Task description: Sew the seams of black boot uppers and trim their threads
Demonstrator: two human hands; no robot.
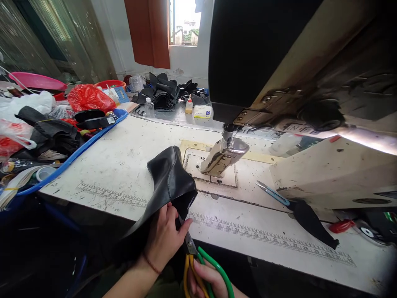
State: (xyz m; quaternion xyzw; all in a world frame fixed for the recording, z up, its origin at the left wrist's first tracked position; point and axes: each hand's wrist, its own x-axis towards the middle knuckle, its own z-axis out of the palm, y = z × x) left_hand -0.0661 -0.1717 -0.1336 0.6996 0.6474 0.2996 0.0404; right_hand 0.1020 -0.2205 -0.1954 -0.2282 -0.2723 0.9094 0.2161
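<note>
A black leather boot upper [169,176] lies over the front edge of the sewing table, its opening facing me. My left hand [167,231] is closed on the lower edge of that opening, thumb near the scissor blades. At the bottom, my right hand [207,279] holds scissors [217,265] with one green and one yellow handle. Their blades point up toward the leather edge beside my left thumb; the tips are hidden in the dark opening. Behind the upper stands the sewing machine's metal post [221,157].
The machine head [263,54] overhangs the right side. Blue thread snips [273,193] and a black strip [313,223] lie at right. A blue-rimmed tray [102,135] with bags fills the left. Black leather pieces [163,93] are piled behind.
</note>
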